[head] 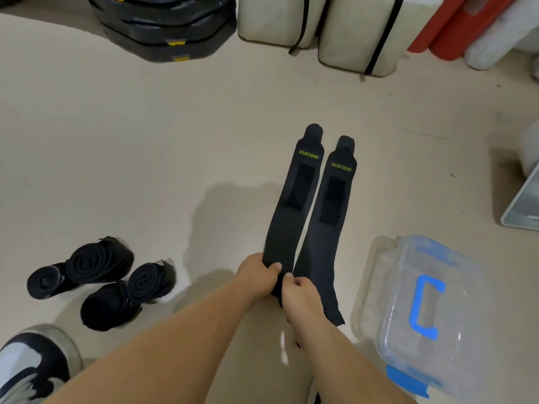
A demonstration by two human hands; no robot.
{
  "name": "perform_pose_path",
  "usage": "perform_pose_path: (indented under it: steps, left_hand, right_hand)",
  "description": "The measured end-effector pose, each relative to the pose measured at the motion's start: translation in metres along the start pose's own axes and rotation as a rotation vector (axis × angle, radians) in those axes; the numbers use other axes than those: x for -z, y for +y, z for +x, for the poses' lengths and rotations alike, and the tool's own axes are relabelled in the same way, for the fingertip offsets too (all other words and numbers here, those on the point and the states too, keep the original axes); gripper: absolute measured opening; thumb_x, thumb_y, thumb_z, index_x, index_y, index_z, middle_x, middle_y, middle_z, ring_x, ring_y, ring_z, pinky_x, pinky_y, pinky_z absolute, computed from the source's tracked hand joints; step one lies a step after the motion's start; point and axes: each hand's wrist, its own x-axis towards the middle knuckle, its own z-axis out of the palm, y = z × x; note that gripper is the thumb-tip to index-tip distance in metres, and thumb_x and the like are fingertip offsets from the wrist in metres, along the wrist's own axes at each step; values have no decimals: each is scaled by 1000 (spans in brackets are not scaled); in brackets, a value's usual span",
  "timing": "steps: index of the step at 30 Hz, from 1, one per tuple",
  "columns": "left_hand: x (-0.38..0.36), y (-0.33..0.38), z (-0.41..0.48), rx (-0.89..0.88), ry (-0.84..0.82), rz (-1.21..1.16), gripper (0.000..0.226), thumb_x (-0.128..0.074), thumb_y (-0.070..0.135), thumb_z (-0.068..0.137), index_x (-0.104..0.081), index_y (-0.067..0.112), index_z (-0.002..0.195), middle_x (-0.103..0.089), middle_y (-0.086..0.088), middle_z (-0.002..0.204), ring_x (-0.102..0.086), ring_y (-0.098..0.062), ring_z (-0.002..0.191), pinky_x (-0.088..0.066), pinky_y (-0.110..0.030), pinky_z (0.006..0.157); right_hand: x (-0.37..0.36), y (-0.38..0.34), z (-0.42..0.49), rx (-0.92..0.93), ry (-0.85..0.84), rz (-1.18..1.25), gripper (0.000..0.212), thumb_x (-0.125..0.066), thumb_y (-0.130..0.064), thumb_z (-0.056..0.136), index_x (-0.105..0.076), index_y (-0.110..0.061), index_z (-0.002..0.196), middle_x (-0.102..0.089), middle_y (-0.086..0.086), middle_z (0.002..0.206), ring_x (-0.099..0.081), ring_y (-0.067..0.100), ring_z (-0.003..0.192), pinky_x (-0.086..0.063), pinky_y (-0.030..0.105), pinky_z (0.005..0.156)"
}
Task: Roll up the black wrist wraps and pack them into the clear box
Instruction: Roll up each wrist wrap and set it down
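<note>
At lower centre of the frame, the left hand (256,277) and right hand (302,295) are close together, both pinching the near end of a black wrist wrap (293,211) that lies flat on the floor (145,141). A second wrap (328,217) lies just beside it. The clear box (437,301) sits at lower right, and the rolled wraps (99,263) at lower left.

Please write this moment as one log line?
left hand: pinches left wrap | right hand: pinches same wrap | rolled wraps: on floor | clear box: nearby
</note>
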Motion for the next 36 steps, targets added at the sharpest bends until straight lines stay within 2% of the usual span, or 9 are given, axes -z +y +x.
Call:
perform_pose_path:
  steps: [4,8,14,19,24,27,29,33,36]
  left_hand:
    - [23,21,-29,15,-45,-147,27,-58,33,107,-64,14,126,-74,-8,110,-75,-26,95,-65,-38,81]
    - [52,48,-68,56,-58,-332,36,-45,38,111,-65,11,122,-78,-15,103,-78,-24,70,-63,-34,58]
    - [106,88,-137,0,-76,-248,51,-29,48,112,-64,11,117,-75,-15,85,-63,-20,50,-50,-24,50]
    - [137,125,-207,-152,-194,-137,58,-24,48,114,-67,12,100,-67,-5,77,-57,-14,51,-43,-25,55]
    - [167,153,-290,-344,-119,45,49,-39,52,110,-66,10,113,-67,-5,84,-65,-19,67,-50,-27,57]
    - [182,152,-335,-589,246,183,36,-61,52,100,-55,17,107,-66,-1,103,-64,-19,85,-54,-33,72]
    - [188,146,-361,-807,464,261,42,-68,53,95,-55,25,122,-57,10,121,-62,-14,96,-53,-34,87]
    - [193,126,-390,-1075,288,334,49,-75,59,83,-63,34,124,-61,19,118,-61,1,107,-49,-18,92]
    - [191,111,-381,-1200,366,449,37,-74,26,86,-69,28,122,-66,18,110,-60,2,103,-43,-8,89]
  right_hand:
    - [-1,-22,-14,-105,-88,267,39,-42,-44,111,-64,-13,112,-78,12,99,-77,25,84,-63,45,90]
    - [4,-55,-50,-64,-146,421,35,-42,-36,111,-67,-13,114,-81,17,95,-81,33,86,-65,39,67]
    - [33,-106,-126,177,-136,97,47,-34,-44,112,-65,-8,113,-77,14,76,-69,26,59,-59,34,61]
    - [76,-138,-201,357,-139,-5,42,-37,-38,112,-60,-9,90,-55,7,57,-44,17,41,-40,25,48]
    - [115,-149,-282,498,-154,40,37,-40,-39,112,-55,-14,89,-48,2,56,-39,17,50,-39,30,54]
    - [124,-148,-324,557,-185,86,36,-40,-41,112,-56,-14,95,-49,2,57,-39,17,49,-40,31,54]
    - [124,-146,-344,593,-219,125,36,-40,-42,113,-55,-15,95,-49,1,58,-39,16,48,-40,30,53]
    - [120,-140,-363,607,-303,234,34,-41,-37,112,-58,-15,94,-52,6,65,-37,17,49,-38,30,50]
    - [114,-130,-360,553,-382,270,34,-39,-35,111,-56,-15,91,-44,3,57,-33,16,46,-35,28,49]
